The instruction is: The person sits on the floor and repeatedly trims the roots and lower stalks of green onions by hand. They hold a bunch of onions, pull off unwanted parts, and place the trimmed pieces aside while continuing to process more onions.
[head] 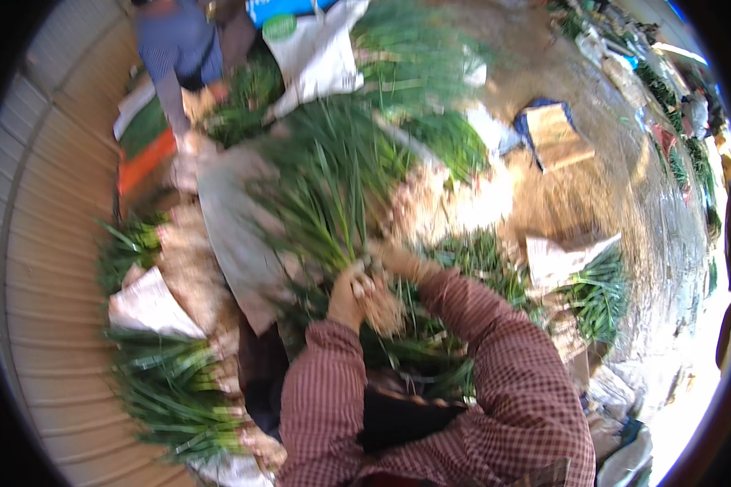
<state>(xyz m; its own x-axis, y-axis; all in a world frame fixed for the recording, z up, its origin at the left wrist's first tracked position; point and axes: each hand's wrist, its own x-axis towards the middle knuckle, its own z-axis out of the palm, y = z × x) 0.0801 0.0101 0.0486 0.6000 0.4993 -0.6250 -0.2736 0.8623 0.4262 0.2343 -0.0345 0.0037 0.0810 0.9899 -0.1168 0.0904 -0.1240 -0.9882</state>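
A bunch of green garlic or similar leafy alliums point(335, 213) stands before me with its long leaves fanned away from my body. My left hand point(346, 298) is closed around the pale stems, and the stringy roots point(385, 309) hang out on its right side. Against the same stems, from the right, rests my right hand point(399, 259); it appears to grip them, though blur hides its fingertips. Below and around both hands lie loose green plants point(438, 353). A grey-white sheet point(234, 225) spreads just left of the bunch.
Rooted bundles point(457, 201) lie ahead to the right, and more leafy bundles point(170, 377) line the left beside a corrugated wall point(67, 274). A white sack point(317, 55) sits ahead. Another person point(180, 55) bends at upper left. Cardboard point(554, 131) lies on the wet floor.
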